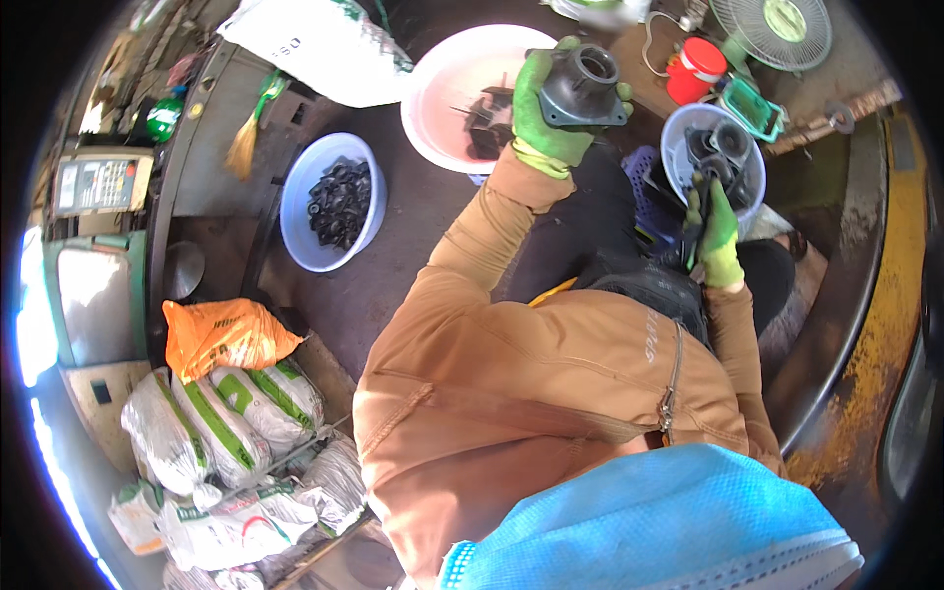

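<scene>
Gripping a grey plastic fitting (580, 88), the left hand (546, 118) in its green glove has fingers and thumb clamped round the part's square flange. The part sits above the palm, held out over the near rim of the pink basin (442, 79). Its round collar opens up toward the camera, so its short axis runs roughly along the line of sight — no long axis to speak of.

Well apart to the right, the right hand (718, 236), also gloved green, is closed on a thin dark tool or part (696, 211) that I cannot identify; its long axis runs up from the fist toward the small blue bowl (678, 133) of dark fittings just beyond the fingertips. The left hand is the one on the fitting.

Farther left sits a blue tub (300, 221) of black parts, then white sacks (226, 423) and an orange bag (221, 334).
</scene>
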`<move>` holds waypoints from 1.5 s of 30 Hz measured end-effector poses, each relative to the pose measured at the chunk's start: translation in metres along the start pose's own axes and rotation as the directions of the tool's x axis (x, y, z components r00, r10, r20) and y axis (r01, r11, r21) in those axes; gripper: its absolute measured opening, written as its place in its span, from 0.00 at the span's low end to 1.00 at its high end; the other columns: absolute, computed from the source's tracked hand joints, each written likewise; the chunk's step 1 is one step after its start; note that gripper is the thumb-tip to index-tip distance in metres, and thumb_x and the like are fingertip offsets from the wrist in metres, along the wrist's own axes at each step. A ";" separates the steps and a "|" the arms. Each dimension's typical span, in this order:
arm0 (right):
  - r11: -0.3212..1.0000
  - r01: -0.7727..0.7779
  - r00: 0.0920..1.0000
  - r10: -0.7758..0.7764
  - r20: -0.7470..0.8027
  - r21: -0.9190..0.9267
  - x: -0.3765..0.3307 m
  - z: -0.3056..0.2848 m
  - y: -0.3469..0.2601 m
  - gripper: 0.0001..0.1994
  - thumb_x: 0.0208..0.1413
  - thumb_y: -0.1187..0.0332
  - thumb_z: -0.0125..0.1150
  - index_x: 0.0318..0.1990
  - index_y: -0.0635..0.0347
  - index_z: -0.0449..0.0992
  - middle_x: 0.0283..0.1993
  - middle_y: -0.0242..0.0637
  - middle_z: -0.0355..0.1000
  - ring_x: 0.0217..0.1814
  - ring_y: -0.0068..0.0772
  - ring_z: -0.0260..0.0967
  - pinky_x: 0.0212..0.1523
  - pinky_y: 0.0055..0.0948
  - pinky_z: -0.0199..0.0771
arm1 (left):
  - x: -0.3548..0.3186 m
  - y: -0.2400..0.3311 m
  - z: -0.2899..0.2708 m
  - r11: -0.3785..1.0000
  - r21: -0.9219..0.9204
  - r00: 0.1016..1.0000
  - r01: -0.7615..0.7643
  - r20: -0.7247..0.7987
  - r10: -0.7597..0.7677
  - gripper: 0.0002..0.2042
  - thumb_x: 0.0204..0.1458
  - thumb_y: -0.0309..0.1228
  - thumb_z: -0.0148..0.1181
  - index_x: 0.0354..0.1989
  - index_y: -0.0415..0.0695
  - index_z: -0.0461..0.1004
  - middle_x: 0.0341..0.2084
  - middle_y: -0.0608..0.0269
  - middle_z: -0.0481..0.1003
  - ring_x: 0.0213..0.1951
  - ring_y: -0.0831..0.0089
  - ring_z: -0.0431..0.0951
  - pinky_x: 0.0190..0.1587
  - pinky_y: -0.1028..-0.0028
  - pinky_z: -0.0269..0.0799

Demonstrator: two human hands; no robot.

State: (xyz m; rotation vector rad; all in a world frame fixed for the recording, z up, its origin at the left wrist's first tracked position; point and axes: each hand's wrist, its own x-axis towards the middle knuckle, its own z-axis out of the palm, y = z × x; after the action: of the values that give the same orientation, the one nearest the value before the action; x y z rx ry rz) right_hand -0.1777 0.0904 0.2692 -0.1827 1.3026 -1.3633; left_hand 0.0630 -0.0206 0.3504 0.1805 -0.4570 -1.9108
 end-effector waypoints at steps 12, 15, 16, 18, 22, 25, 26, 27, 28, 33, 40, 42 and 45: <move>0.814 0.493 0.840 -0.353 0.411 -0.307 -0.082 0.060 -0.056 0.20 0.66 0.59 0.53 0.60 0.61 0.72 0.32 0.24 0.68 0.29 0.15 0.60 0.30 0.18 0.62 | -0.022 -0.077 -0.004 0.791 0.416 0.851 -0.449 0.470 0.236 0.39 0.49 0.24 0.65 0.70 0.44 0.51 0.64 0.54 0.59 0.60 0.61 0.67 0.61 0.64 0.68; 0.927 0.361 0.863 -0.290 0.414 -0.105 -0.076 0.056 -0.045 0.21 0.64 0.58 0.54 0.59 0.60 0.73 0.33 0.25 0.69 0.28 0.16 0.61 0.29 0.19 0.62 | -0.021 -0.083 -0.005 0.594 0.550 0.772 -0.587 0.600 0.208 0.42 0.49 0.24 0.64 0.72 0.44 0.47 0.68 0.53 0.54 0.63 0.62 0.64 0.63 0.64 0.66; 0.959 0.285 0.863 -0.252 0.438 -0.010 -0.073 0.053 -0.044 0.21 0.63 0.57 0.54 0.59 0.60 0.73 0.33 0.25 0.70 0.28 0.16 0.61 0.29 0.19 0.62 | -0.023 -0.086 -0.002 0.509 0.580 0.744 -0.636 0.636 0.205 0.47 0.49 0.23 0.63 0.75 0.45 0.38 0.69 0.52 0.52 0.63 0.62 0.64 0.63 0.63 0.64; 0.928 0.365 0.831 -0.287 0.476 -0.077 -0.071 0.044 -0.048 0.20 0.62 0.60 0.56 0.58 0.60 0.73 0.36 0.26 0.72 0.31 0.15 0.63 0.32 0.18 0.63 | -0.029 -0.087 0.004 0.602 0.613 0.805 -0.512 0.587 0.087 0.50 0.49 0.23 0.63 0.75 0.46 0.33 0.70 0.52 0.50 0.63 0.61 0.64 0.64 0.62 0.63; 0.662 0.695 0.648 -0.409 0.642 -0.280 -0.070 0.024 -0.076 0.19 0.55 0.75 0.56 0.56 0.62 0.74 0.45 0.31 0.76 0.43 0.21 0.72 0.43 0.23 0.73 | -0.032 -0.077 0.017 0.903 0.372 0.876 0.215 0.335 -0.347 0.46 0.55 0.42 0.60 0.75 0.46 0.36 0.64 0.48 0.61 0.61 0.55 0.68 0.64 0.55 0.65; 0.061 0.946 0.322 -0.258 0.911 -0.317 -0.059 0.017 -0.101 0.21 0.47 0.82 0.55 0.52 0.64 0.76 0.53 0.41 0.76 0.54 0.33 0.75 0.57 0.34 0.73 | -0.031 -0.076 0.020 0.815 0.012 0.754 0.579 0.371 -0.542 0.38 0.58 0.55 0.49 0.70 0.42 0.53 0.58 0.48 0.69 0.57 0.54 0.72 0.65 0.52 0.65; -0.011 0.949 0.307 -0.204 0.930 -0.316 -0.054 0.015 -0.105 0.19 0.50 0.81 0.55 0.52 0.63 0.76 0.53 0.41 0.76 0.54 0.34 0.75 0.56 0.33 0.73 | -0.029 -0.078 0.019 0.761 -0.014 0.713 0.649 0.360 -0.602 0.37 0.58 0.57 0.46 0.68 0.40 0.58 0.56 0.48 0.70 0.56 0.53 0.73 0.65 0.52 0.64; -0.082 0.947 0.297 -0.147 0.944 -0.310 -0.052 0.012 -0.105 0.17 0.54 0.79 0.56 0.52 0.63 0.75 0.52 0.41 0.76 0.53 0.35 0.75 0.55 0.33 0.74 | -0.029 -0.083 0.018 0.810 0.151 0.780 0.566 0.220 -0.586 0.36 0.57 0.56 0.48 0.66 0.39 0.60 0.55 0.48 0.71 0.56 0.53 0.74 0.63 0.52 0.66; -0.019 0.951 0.292 -0.261 0.920 -0.307 -0.048 0.009 -0.104 0.15 0.55 0.74 0.58 0.51 0.62 0.76 0.48 0.37 0.76 0.48 0.32 0.74 0.50 0.31 0.73 | -0.028 -0.088 0.017 0.829 0.296 0.842 0.474 0.122 -0.525 0.35 0.57 0.54 0.49 0.64 0.38 0.62 0.54 0.48 0.72 0.55 0.53 0.74 0.62 0.53 0.69; 0.085 0.853 0.469 -0.560 0.683 -0.515 -0.040 -0.011 -0.081 0.13 0.62 0.71 0.55 0.53 0.63 0.74 0.48 0.41 0.76 0.49 0.36 0.75 0.50 0.30 0.74 | -0.019 -0.099 0.007 0.911 -0.016 0.904 0.412 0.132 -0.407 0.26 0.51 0.39 0.58 0.61 0.48 0.67 0.51 0.49 0.73 0.52 0.54 0.75 0.56 0.56 0.75; -0.557 0.729 0.055 -0.531 0.845 -0.398 -0.038 -0.023 -0.055 0.16 0.54 0.76 0.59 0.51 0.64 0.76 0.51 0.43 0.75 0.50 0.44 0.75 0.49 0.35 0.78 | -0.013 -0.103 0.025 0.941 0.268 0.968 0.208 0.081 -0.238 0.26 0.51 0.42 0.58 0.59 0.48 0.69 0.52 0.48 0.72 0.51 0.43 0.73 0.51 0.39 0.72; -0.192 0.836 0.332 -0.569 0.753 -0.514 -0.039 -0.023 -0.051 0.15 0.56 0.76 0.57 0.51 0.64 0.76 0.52 0.42 0.75 0.50 0.43 0.75 0.48 0.33 0.78 | -0.017 -0.101 0.034 0.951 0.200 0.961 0.236 0.094 -0.259 0.34 0.43 0.35 0.67 0.62 0.43 0.64 0.56 0.52 0.70 0.53 0.57 0.73 0.55 0.58 0.71; -0.241 0.860 0.262 -0.548 0.794 -0.451 -0.038 -0.023 -0.043 0.15 0.58 0.76 0.54 0.53 0.65 0.74 0.54 0.42 0.72 0.50 0.44 0.75 0.47 0.30 0.77 | -0.018 -0.096 0.043 0.956 0.204 0.965 0.212 0.112 -0.238 0.40 0.40 0.33 0.72 0.66 0.41 0.61 0.59 0.55 0.67 0.54 0.64 0.73 0.58 0.68 0.69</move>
State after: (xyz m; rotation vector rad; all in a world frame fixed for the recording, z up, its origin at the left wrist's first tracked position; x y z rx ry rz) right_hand -0.2083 0.1195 0.3144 -2.3428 1.5451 -1.1879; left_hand -0.0271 0.0362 0.3501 0.2378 -0.7394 -2.1110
